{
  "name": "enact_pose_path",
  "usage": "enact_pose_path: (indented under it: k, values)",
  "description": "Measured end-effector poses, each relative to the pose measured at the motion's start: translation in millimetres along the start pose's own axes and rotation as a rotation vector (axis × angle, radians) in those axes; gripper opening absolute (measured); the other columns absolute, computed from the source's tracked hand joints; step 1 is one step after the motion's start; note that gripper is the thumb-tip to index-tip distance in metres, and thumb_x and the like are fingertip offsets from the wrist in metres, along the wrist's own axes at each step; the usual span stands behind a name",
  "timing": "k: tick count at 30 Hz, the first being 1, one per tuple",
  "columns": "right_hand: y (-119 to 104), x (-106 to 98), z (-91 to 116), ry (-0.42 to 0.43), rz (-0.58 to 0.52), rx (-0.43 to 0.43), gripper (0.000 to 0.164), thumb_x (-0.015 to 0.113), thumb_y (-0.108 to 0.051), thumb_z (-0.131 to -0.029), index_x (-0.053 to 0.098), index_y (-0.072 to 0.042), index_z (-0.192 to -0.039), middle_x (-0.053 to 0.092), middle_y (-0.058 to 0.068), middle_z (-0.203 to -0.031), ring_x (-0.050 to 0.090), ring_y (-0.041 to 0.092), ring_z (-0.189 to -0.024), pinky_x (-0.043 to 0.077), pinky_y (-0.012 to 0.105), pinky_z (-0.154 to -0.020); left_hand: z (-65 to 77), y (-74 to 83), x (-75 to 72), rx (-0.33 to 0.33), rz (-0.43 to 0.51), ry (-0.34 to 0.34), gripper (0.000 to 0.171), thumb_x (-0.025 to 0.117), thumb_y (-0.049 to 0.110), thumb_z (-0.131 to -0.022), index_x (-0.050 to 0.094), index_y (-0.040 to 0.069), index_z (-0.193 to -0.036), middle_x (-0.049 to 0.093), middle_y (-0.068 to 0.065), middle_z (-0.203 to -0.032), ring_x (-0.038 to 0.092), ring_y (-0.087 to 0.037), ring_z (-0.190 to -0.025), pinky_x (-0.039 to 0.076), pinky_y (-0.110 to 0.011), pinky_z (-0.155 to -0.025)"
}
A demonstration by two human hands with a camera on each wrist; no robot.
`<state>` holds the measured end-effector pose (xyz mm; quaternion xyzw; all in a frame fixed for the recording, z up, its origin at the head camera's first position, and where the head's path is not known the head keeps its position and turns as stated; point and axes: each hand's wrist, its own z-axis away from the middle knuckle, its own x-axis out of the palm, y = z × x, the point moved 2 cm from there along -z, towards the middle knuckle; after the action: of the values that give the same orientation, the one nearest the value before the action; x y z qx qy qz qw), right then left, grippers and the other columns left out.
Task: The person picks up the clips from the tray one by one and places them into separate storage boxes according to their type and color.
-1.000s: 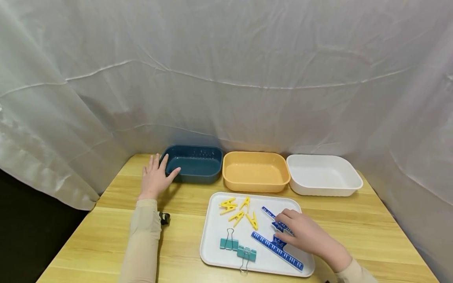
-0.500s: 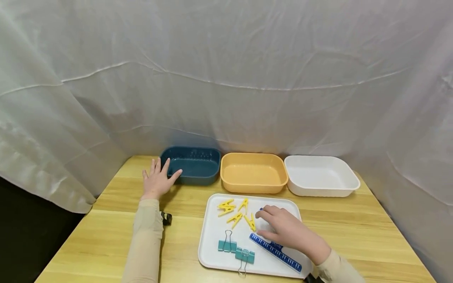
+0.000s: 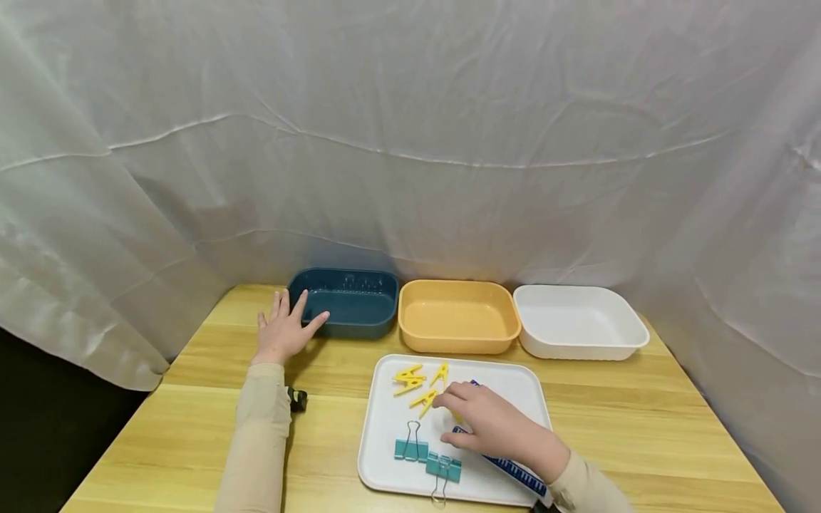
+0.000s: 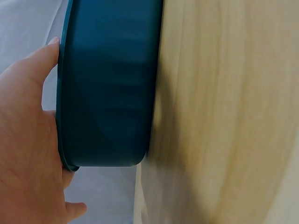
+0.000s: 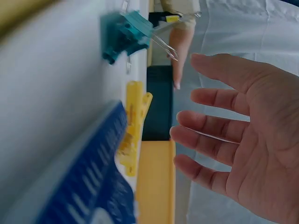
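Note:
My left hand (image 3: 282,333) rests with spread fingers on the left rim of a dark blue bin (image 3: 349,329); the left wrist view shows the fingers along the rim of that bin (image 4: 110,84). Over the white tray (image 3: 370,427) hovers my right hand (image 3: 494,424), its fingers loosely bent and apart, holding nothing in the right wrist view. Beneath it lie blue clips with a piano-key pattern (image 3: 516,473), partly hidden by the hand. Several yellow clothespins (image 3: 423,401) lie just beyond its fingertips. Two teal binder clips (image 3: 411,449) lie near the tray's front.
A yellow bin (image 3: 458,344) and a white bin (image 3: 584,350) stand in a row to the right of the blue one, behind the tray. All rest on a wooden table (image 3: 327,442). A pale curtain (image 3: 410,142) hangs behind the table.
My right hand has moved left across the tray, from above the blue clips toward the yellow clothespins. The left hand stays at the blue bin.

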<state>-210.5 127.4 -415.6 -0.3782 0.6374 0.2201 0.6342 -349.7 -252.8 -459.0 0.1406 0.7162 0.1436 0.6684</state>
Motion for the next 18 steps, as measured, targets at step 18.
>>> enact_pose_path:
  k: [18]
  values:
    - [3,9,11,-0.206,-0.108,-0.032,0.038,0.074,-0.039,-0.084,0.063,-0.026,-0.118,0.061,-0.011,-0.113,0.055,0.003,-0.103,0.050,0.030,-0.086,2.0,1.2,-3.0,-0.001,0.011,-0.021,0.084,0.041,0.067,-0.094,0.012,0.021,-0.159,-0.009,-0.022,-0.163,-0.010,-0.041,-0.151,-0.004,-0.073,-0.112]
